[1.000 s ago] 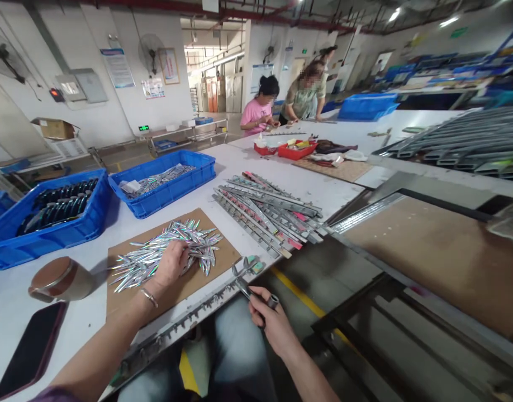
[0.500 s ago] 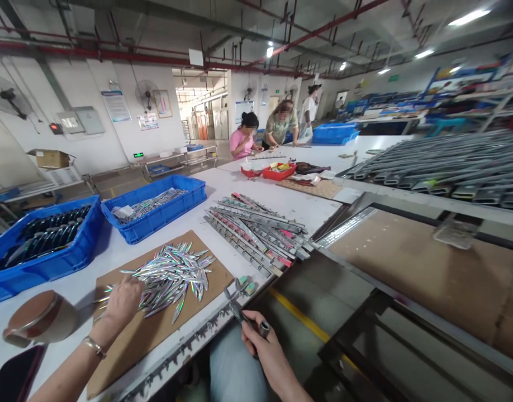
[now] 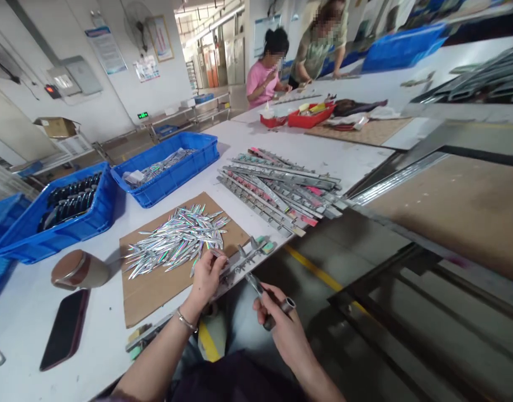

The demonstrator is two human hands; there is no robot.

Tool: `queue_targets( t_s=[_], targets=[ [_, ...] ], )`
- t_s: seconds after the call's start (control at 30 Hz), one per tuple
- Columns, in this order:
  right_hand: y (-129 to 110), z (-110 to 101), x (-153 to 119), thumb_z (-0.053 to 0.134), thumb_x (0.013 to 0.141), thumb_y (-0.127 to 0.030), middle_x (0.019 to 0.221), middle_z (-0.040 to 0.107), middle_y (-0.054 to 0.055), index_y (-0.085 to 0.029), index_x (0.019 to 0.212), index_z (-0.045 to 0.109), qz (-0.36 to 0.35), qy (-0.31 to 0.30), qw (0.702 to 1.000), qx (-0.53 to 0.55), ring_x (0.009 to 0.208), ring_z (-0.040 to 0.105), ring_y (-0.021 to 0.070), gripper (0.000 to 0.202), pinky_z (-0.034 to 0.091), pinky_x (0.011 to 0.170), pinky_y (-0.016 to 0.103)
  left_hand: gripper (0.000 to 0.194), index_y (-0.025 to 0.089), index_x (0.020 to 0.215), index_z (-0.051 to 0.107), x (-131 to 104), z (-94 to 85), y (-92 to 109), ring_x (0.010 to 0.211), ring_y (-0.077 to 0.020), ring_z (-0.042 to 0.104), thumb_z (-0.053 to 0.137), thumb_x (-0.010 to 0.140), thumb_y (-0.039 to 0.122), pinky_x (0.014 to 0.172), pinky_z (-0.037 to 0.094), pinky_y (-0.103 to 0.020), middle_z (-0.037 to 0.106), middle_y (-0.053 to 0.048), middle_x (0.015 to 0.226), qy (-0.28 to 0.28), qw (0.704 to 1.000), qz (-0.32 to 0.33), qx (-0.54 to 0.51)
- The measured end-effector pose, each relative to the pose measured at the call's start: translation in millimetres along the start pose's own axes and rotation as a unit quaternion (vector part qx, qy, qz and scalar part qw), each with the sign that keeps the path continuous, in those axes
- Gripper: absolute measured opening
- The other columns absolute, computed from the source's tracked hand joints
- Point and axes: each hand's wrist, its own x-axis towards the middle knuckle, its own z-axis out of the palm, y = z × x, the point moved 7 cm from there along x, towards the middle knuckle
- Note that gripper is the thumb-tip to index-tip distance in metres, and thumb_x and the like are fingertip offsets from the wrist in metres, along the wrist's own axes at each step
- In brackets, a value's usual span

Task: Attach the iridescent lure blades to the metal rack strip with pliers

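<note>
Silver pieces (image 3: 179,240): one heap, one cardboard sheet (image 3: 145,296); right hand (image 3: 281,318): one tool (image 3: 255,283).

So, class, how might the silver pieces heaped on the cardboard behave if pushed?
The silver pieces would probably scatter, lying loose across one another. Each looks slim, so probably light. Their glossy surfaces could prove slippery.

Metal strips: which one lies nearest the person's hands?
The single strip lying between the cardboard sheet and the right hand; the other strips lie heaped together farther away.
</note>
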Motion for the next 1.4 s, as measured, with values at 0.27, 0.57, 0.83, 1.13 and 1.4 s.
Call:
queue_targets(
  t_s=[0.27,0.57,0.83,1.13,1.4],
  targets=[
    [11,11,3,0.085,0.069,-0.053,0.067,0.065,0.001,-0.022,0.098,0.066,0.082,-0.014,0.992,0.098,0.054,0.049,0.0112,0.047,0.036,0.053,0.025,0.027,0.017,0.088,0.063,-1,5.6,3,0.071,-0.0137,0.06,0.053,0.097,0.041,0.071,0.049,-0.025,0.066,-0.002,0.081,-0.032,0.999,0.022,0.013],
    [10,14,8,0.067,0.086,-0.056,0.075,0.065,0.002,-0.023,0.113,0.061,0.009,-0.06,0.997,-0.054,0.057,0.054,0.0152,0.043,0.042,0.056,0.029,0.022,0.018,0.09,0.066,2,7.5,16,0.074,-0.0142,0.061,0.054,0.098,0.035,0.072,0.046,-0.024,0.069,-0.002,0.084,-0.083,0.992,0.058,0.08],
    [-10,26,6,0.042,0.098,-0.017,0.083,0.067,0.011,-0.015,0.127,0.062,-0.295,-0.076,0.714,-0.63,0.071,0.061,0.0234,0.035,0.046,0.075,0.039,0.017,0.019,0.092,0.066,3,13.8,31,0.077,-0.0157,0.065,0.055,0.099,0.031,0.074,0.049,-0.025,0.071,-0.004,0.086,-0.119,0.976,0.109,0.143],
    [24,6,-5,0.072,0.087,-0.034,0.073,0.066,0.001,-0.02,0.094,0.064,0.199,-0.016,0.951,0.237,0.053,0.054,0.0103,0.017,0.046,0.049,0.022,0.013,0.019,0.091,0.065,3,10.8,36,0.071,-0.0141,0.063,0.057,0.098,0.026,0.07,0.047,-0.023,0.07,-0.002,0.081,-0.116,0.978,0.109,0.138],
    [37,44,-18,0.04,0.103,-0.019,0.076,0.064,-0.003,-0.013,0.124,0.05,0.419,-0.019,0.702,0.576,0.05,0.059,0.0048,0.023,0.051,0.049,0.014,0.016,0.019,0.09,0.065,6,10.5,30,0.07,-0.0138,0.061,0.056,0.098,0.028,0.068,0.045,-0.023,0.069,-0.002,0.082,-0.113,0.976,0.099,0.155]
  ],
)
